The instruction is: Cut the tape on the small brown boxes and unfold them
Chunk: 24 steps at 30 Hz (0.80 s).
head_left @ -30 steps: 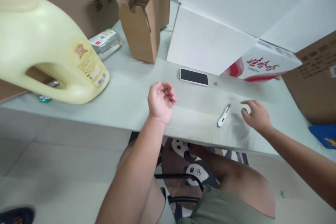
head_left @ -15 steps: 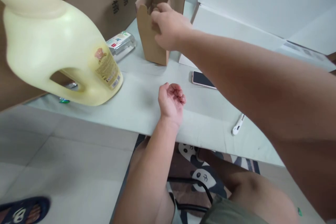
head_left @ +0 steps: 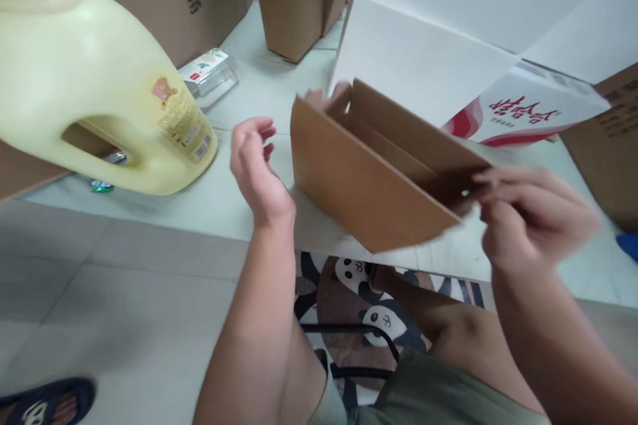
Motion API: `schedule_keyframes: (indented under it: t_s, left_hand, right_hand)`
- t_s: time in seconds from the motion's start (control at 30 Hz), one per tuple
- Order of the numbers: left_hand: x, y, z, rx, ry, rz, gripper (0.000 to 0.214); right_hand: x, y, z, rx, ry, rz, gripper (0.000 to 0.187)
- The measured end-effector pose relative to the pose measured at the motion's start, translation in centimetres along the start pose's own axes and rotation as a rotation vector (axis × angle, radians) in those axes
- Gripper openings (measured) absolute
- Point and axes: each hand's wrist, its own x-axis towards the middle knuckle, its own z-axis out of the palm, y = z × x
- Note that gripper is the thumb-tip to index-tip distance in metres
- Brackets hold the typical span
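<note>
A brown cardboard box [head_left: 369, 179] with an open top hangs tilted above the front part of the table, its near side facing me. My right hand [head_left: 538, 212] pinches its right end, the fingers blurred by motion. At the box's left end, my left hand [head_left: 259, 166] is raised with loosely bent fingers and nothing in them; it is close to the cardboard but appears apart from it. A blurred pinkish-brown shape shows at the box's far left corner, and I cannot make out what it is. Further back stand more brown cardboard boxes [head_left: 294, 6] of similar make.
A large pale yellow jug [head_left: 109, 80] stands on the left, near a clear plastic package [head_left: 212, 76]. Behind is a big carton [head_left: 199, 6] with printed characters. A white box [head_left: 413, 60] with its lid up fills the back right. The table's front edge crosses above my legs.
My right hand has moved from the back of the table to the near right, bringing one cardboard box with it. My left hand has shifted left and up. The phone is now out of sight.
</note>
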Motion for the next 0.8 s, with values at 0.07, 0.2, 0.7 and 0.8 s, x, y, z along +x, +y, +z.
schedule_keyframes:
  t_s: [0.07,0.2,0.7,0.8]
  left_hand:
    - [-1.0,0.0,0.7,-0.046,-0.266,-0.167,0.03]
    - [-3.1,-0.5,2.2,-0.012,-0.451,-0.364,0.028]
    - [-8.1,-4.6,3.6,0.303,-0.699,0.133,0.046]
    - [-8.3,-5.9,3.8,0.257,-0.677,0.275,0.049]
  right_hand:
    - [-3.5,1.1,-2.1,-0.045,0.088,0.085,0.027]
    - [-7.2,3.6,-2.5,0.077,0.162,0.142,0.013]
    - [-10.0,8.7,-3.3,0.166,0.18,0.154,0.026]
    - [-10.5,9.2,-2.9,0.238,0.285,0.351,0.04]
